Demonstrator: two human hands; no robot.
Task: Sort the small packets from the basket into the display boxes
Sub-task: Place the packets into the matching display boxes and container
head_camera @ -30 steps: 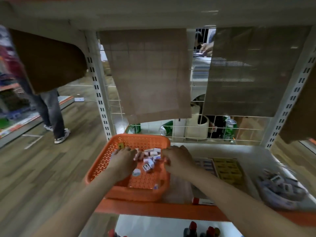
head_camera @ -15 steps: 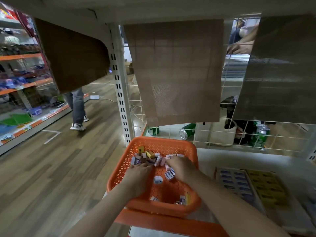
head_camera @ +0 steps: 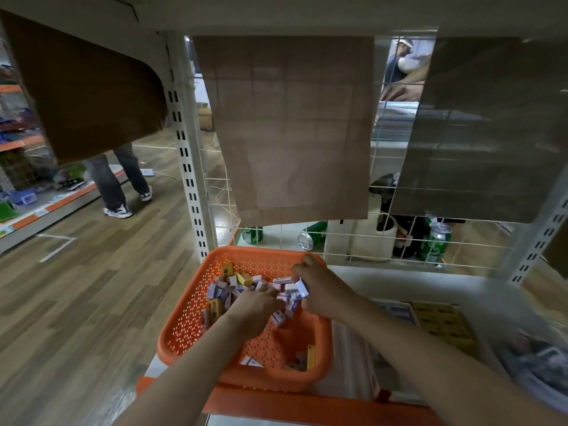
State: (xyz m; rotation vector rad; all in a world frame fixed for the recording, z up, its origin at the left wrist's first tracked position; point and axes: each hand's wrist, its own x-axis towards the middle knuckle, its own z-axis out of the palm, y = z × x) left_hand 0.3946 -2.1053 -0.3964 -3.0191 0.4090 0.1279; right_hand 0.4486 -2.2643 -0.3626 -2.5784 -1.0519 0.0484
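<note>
Shop shelf (head_camera: 399, 284) under orange basket (head_camera: 184, 321), right hand (head_camera: 319, 290) inside pinching a pale packet (head_camera: 301, 289), left hand (head_camera: 255, 305) on the pile (head_camera: 227, 290) (grip unclear)

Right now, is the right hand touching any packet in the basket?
Touching. The head view shows the right hand pinching a white packet just above the orange basket.

Before you, a tan cardboard sheet (head_camera: 285, 127) hangs from the upper shelf, flanked by a darker round-cornered brown sheet (head_camera: 89, 87) at left and a grey-brown sheet (head_camera: 485, 127) at right. Behind the white wire grid (head_camera: 399, 239), an upright green drink can (head_camera: 436, 244) and a toppled green can (head_camera: 312, 235) sit on either side of a white cylindrical tub (head_camera: 373, 244). To your left, a person in dark jeans and white trainers (head_camera: 120, 179) stands on wood-look flooring (head_camera: 92, 287).
</note>
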